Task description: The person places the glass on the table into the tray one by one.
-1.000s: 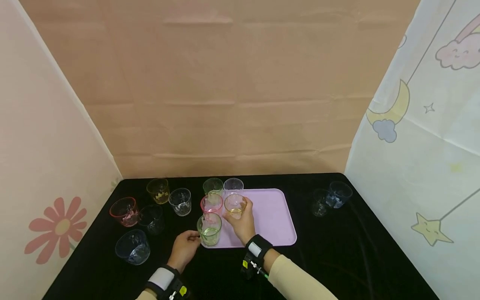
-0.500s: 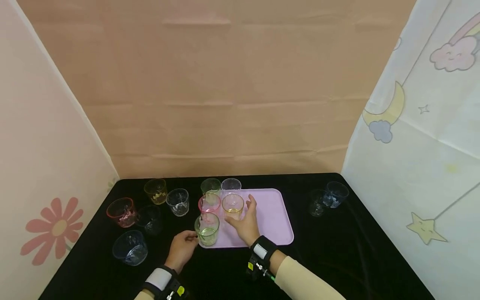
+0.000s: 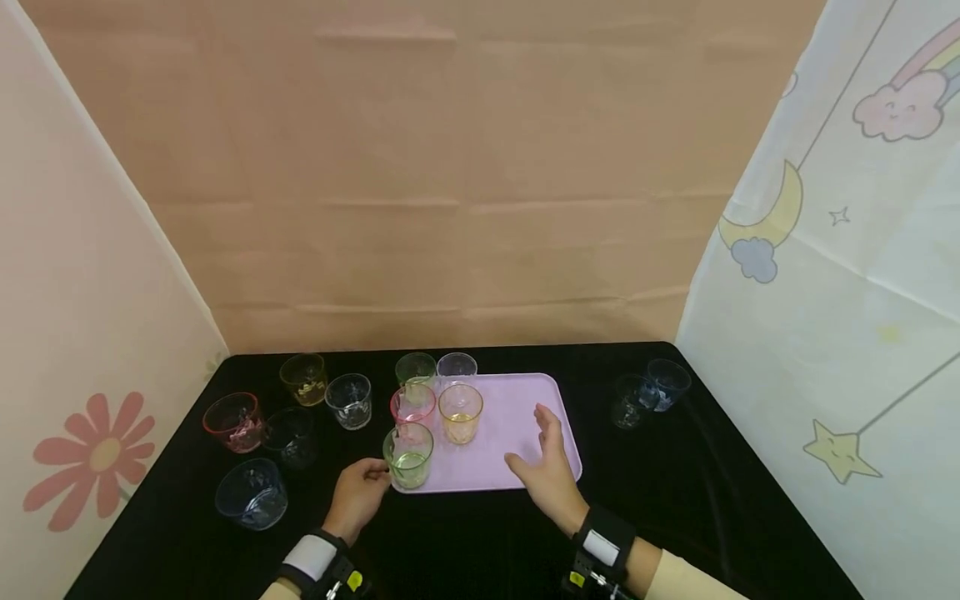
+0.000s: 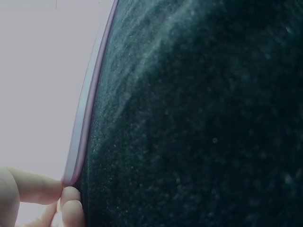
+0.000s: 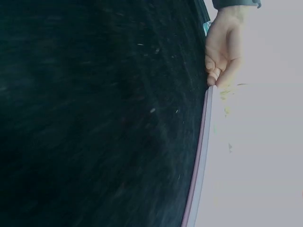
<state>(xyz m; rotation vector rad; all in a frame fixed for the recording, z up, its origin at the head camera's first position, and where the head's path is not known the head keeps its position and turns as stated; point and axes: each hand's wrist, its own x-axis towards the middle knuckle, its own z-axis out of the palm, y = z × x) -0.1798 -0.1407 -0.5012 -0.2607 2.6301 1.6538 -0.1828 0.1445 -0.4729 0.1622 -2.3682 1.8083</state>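
My left hand (image 3: 358, 498) pinches the near left corner of a lilac tray (image 3: 517, 417), beside a green-tinted glass (image 3: 409, 472). In the left wrist view its fingers (image 4: 40, 187) close on the tray's rim (image 4: 87, 104); the right wrist view shows this grip too. My right hand (image 3: 553, 479) hovers over the tray's near right part, thumb and fingers spread, holding nothing. A yellow-rimmed glass (image 3: 461, 425) stands upright on the tray, left of that hand. Behind the green glass are a pink-rimmed glass (image 3: 412, 408), another green glass (image 3: 415, 368) and a clear glass (image 3: 456, 367).
Left on the black table (image 3: 465, 542) stand a red glass (image 3: 236, 427), an amber glass (image 3: 305, 385), a clear glass (image 3: 351, 407), a dark glass (image 3: 292, 440) and a bluish glass (image 3: 255, 500). Two more bluish glasses (image 3: 666, 387) stand far right. A brown backdrop hangs behind.
My right hand has let go of the yellow-rimmed glass on the tray and moved away to the right and nearer. The left hand stays at the tray corner.
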